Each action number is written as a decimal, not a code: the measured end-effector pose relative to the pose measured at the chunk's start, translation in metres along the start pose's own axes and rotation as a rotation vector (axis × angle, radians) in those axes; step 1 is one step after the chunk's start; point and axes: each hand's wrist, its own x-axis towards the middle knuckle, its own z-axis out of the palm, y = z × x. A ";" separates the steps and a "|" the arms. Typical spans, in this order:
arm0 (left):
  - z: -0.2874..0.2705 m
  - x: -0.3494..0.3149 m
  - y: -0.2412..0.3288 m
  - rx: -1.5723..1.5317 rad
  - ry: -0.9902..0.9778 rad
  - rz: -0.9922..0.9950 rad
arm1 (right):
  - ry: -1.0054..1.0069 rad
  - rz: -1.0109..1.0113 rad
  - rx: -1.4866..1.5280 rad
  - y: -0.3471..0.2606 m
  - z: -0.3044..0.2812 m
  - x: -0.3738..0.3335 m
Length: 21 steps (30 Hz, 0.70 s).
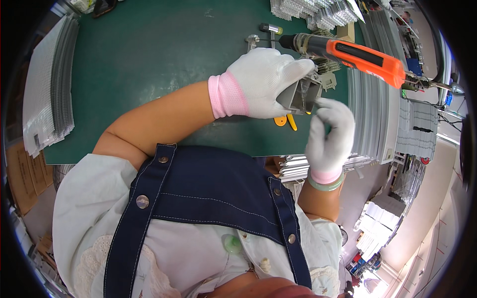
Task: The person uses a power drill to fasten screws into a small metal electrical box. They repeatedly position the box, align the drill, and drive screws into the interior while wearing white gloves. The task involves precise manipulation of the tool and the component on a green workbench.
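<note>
My left hand (266, 82), in a white knit glove with a pink cuff, grips a hollow grey box-shaped part (298, 94) over the green table. The part's open end faces me and shows inner walls. My right hand (332, 131), gloved the same way, is at the part's right side with its fingers curled and fingertips together at the edge. Whatever those fingertips hold, if anything, is too small to tell. Just beyond the part lies an orange and black electric screwdriver (367, 59), its thin bit pointing left. Yellow-orange tool handles (285, 120) show below the part.
A small mallet (271, 30) lies beyond the screwdriver tip. Stacked silver panels (47, 84) stand at the table's left edge. More long panels (372, 114) line the right side, and ridged silver pieces (318, 11) are piled at the back. Small grey parts (328, 81) lie beneath the screwdriver.
</note>
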 end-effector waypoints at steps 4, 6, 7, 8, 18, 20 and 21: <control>0.003 -0.001 -0.003 0.005 0.016 0.024 | -0.139 -0.047 0.036 0.000 -0.005 0.004; 0.003 0.000 -0.001 -0.004 0.017 0.016 | -0.055 -0.035 0.086 0.007 -0.008 0.001; 0.003 0.000 -0.001 -0.004 0.018 0.019 | 0.005 -0.049 0.039 0.003 -0.004 0.005; 0.003 0.001 -0.001 -0.004 0.019 0.021 | -0.020 -0.048 0.048 0.002 -0.004 0.006; 0.005 0.001 -0.003 0.009 0.033 0.041 | -0.016 -0.076 -0.057 0.003 -0.005 0.010; 0.003 0.002 -0.001 0.010 0.024 0.034 | -0.102 -0.059 -0.046 -0.003 -0.009 0.016; 0.003 0.002 -0.001 0.012 0.021 0.030 | -0.106 -0.083 -0.063 -0.001 -0.010 0.018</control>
